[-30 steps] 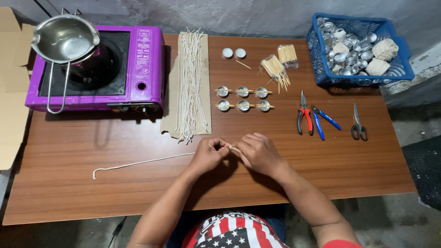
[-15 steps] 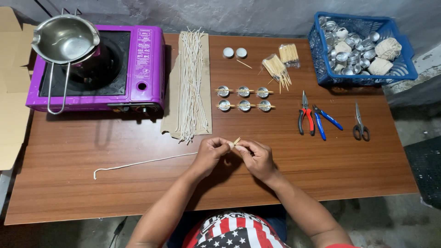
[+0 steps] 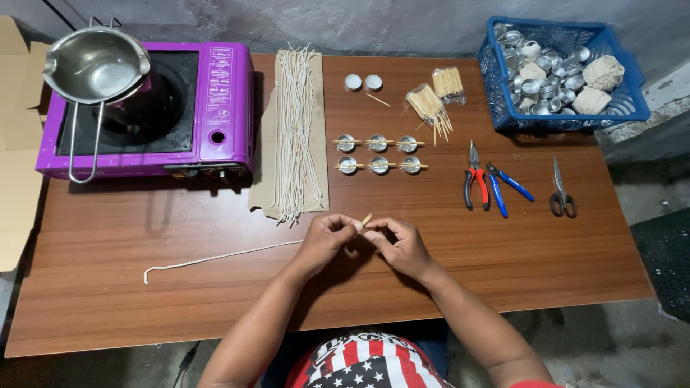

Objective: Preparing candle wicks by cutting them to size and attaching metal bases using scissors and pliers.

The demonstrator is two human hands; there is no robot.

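Observation:
My left hand [image 3: 327,241] and my right hand [image 3: 399,244] meet fingertip to fingertip above the wooden table [image 3: 144,302]. Between them they pinch a short wooden stick [image 3: 366,219] and the end of a long white wick string [image 3: 215,256], which trails left across the table. Just beyond my hands stand two rows of small metal cups [image 3: 378,154], each with sticks laid across its top. A sheet of brown cardboard [image 3: 263,165] with several cut white wicks [image 3: 296,129] lies to the left of them.
A purple gas stove [image 3: 215,93] with a steel pouring pot [image 3: 93,68] stands at the back left. A blue basket [image 3: 564,118] of metal cups and string balls sits back right. Stick bundles [image 3: 431,104], red pliers [image 3: 476,179], blue pliers [image 3: 503,188] and scissors [image 3: 560,190] lie right.
My right hand has drawn in closer to the left, and the stick now pokes up between the fingertips. The view has shifted slightly.

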